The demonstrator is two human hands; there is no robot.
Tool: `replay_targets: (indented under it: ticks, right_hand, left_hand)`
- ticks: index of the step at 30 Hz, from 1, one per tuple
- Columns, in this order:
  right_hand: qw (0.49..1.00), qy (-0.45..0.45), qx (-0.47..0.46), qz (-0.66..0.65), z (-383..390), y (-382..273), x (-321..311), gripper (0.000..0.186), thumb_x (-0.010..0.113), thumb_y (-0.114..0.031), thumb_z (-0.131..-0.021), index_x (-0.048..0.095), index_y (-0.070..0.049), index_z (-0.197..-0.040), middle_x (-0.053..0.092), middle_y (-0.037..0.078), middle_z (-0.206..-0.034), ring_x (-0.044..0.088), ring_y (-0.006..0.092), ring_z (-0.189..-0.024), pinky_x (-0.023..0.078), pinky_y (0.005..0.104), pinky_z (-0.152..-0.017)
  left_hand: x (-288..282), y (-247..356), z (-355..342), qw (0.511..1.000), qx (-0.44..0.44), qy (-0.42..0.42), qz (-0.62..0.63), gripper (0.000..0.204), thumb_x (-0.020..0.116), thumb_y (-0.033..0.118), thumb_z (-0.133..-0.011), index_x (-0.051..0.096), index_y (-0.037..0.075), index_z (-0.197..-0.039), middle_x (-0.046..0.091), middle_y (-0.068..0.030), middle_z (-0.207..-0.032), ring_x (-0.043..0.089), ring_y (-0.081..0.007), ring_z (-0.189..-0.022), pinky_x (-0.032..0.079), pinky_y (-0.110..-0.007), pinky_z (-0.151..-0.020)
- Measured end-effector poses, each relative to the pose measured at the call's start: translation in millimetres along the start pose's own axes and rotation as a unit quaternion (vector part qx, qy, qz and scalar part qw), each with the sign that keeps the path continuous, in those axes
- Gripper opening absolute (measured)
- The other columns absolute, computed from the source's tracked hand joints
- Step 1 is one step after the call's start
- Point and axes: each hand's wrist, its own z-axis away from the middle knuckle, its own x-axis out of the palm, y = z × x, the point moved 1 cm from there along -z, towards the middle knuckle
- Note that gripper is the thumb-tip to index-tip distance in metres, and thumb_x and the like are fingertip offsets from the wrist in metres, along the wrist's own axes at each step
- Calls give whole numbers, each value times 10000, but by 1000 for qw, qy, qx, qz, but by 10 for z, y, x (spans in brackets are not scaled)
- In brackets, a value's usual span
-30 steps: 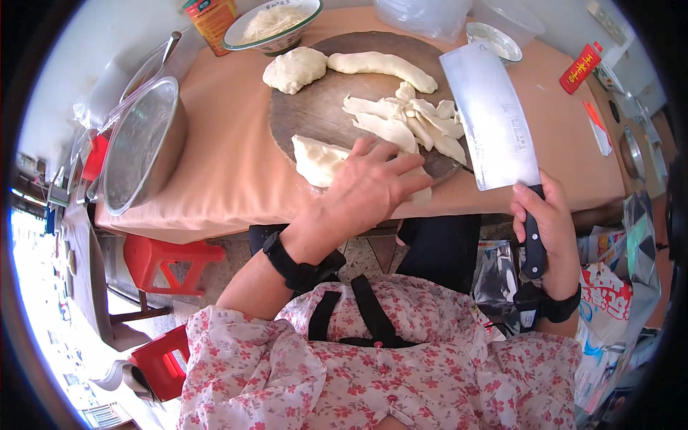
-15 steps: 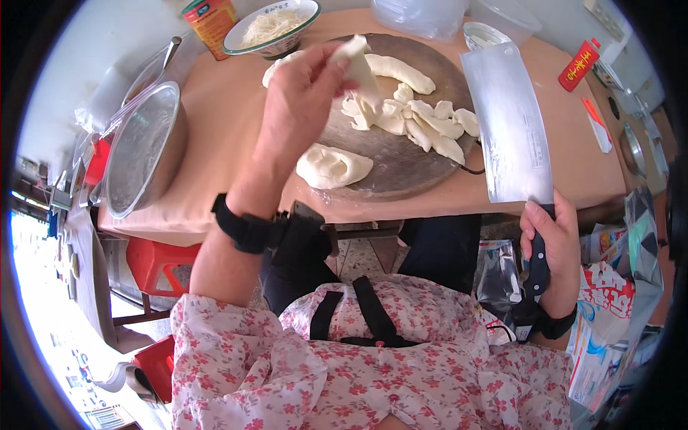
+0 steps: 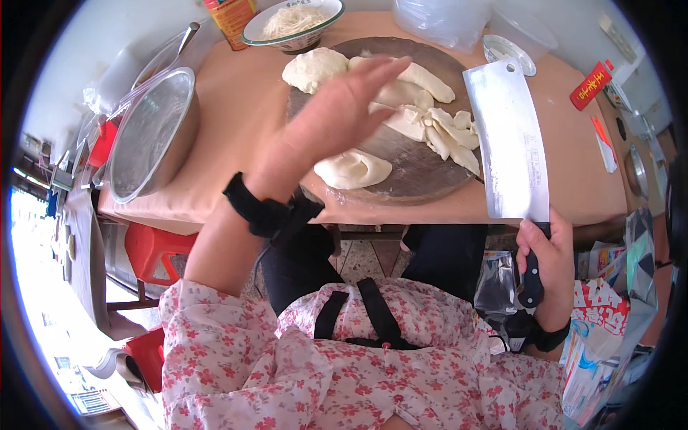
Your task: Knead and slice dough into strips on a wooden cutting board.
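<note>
My right hand (image 3: 548,261) grips the black handle of a cleaver (image 3: 505,136), its broad blade upright beside the board's right edge. Over the round wooden board (image 3: 423,175), my left hand (image 3: 340,111) is open with its fingers stretched out, holding nothing I can see. Just beyond its fingers lie several flat, torn-looking dough pieces (image 3: 455,136) in a heap. A long dough roll (image 3: 430,80) rests behind them, partly covered by the hand. Toward the near left of the board sits a folded dough lump (image 3: 353,170); a rounder dough lump (image 3: 314,69) lies at the far left.
A large metal basin (image 3: 154,136) stands at the table's left. At the back are a bowl of pale shreds (image 3: 294,25), an orange canister (image 3: 233,21) and a small dish (image 3: 509,54). A red bottle-shaped packet (image 3: 591,86) lies at right. Red stools (image 3: 154,251) are below left.
My left hand has let go of a flat dough piece it held raised, and its pinched fingers are now stretched out. The cleaver stays upright in my right hand. The view has shifted slightly.
</note>
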Motion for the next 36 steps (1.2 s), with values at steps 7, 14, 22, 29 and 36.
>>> replay_targets:
  ticks: [7, 14, 22, 29, 36]
  right_hand:
    - [988, -56, 10, 143, -9, -116, 226, 252, 589, -80, -924, 576, 49, -1140, 613, 69, -784, 537, 123, -513, 429, 267, -482]
    - [896, -132, -132, 403, -109, -335, 512, 250, 645, -142, -888, 587, 31, -1058, 610, 197, -811, 598, 363, -752, 452, 420, -695]
    - [787, -174, -261, 531, -120, -398, 619, 235, 652, -139, -867, 587, -2, -1047, 621, 124, -820, 627, 325, -679, 471, 420, -600]
    - [750, -194, -269, 571, -116, -504, 601, 316, 668, -125, -850, 573, 0, -1125, 600, 116, -773, 623, 273, -606, 476, 383, -557]
    - [740, -221, -238, 589, -129, -483, 641, 371, 671, -112, -839, 563, 6, -1174, 619, 126, -819, 632, 284, -661, 479, 393, -594]
  left_hand:
    - [35, 43, 665, 997, -80, 1, 22, 428, 730, 169, -828, 620, 55, -1226, 597, -147, -1250, 556, -344, -1164, 465, -421, -972]
    - [434, 238, 1109, 991, -34, 120, -39, 437, 750, 166, -777, 618, 72, -1183, 587, -97, -1182, 564, -306, -1118, 386, -488, -1023]
    - [617, 174, 1193, 978, -14, 203, -33, 430, 775, 140, -722, 641, 89, -1128, 597, -75, -1131, 581, -271, -1092, 350, -470, -1066]
    - [616, 195, 1219, 977, -20, 211, -35, 348, 787, 139, -706, 668, 91, -1030, 612, -80, -1095, 579, -303, -1083, 397, -496, -1026]
    - [583, 209, 1213, 977, -24, 207, -32, 360, 790, 123, -670, 686, 82, -1012, 614, -92, -1091, 566, -327, -1080, 426, -499, -990]
